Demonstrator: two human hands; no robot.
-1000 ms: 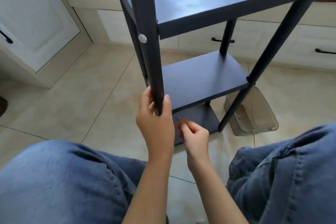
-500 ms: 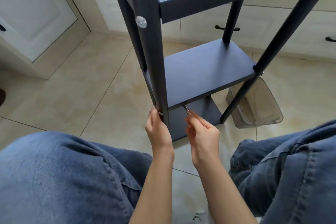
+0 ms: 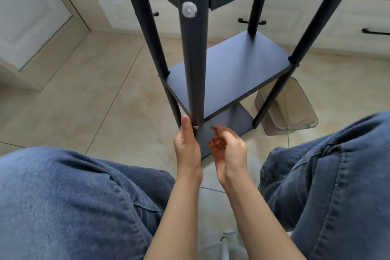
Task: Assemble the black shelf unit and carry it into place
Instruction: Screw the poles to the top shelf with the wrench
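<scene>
Fingers of the left hand (image 3: pixel 186 143) wrap the shelf leg (image 3: pixel 195 65); right hand (image 3: pixel 229 146) seemingly loose, apart.

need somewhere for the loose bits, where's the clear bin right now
In the head view the clear bin lies on the floor tiles at right, just behind the shelf unit's right front leg, beyond the person's right knee.
</scene>
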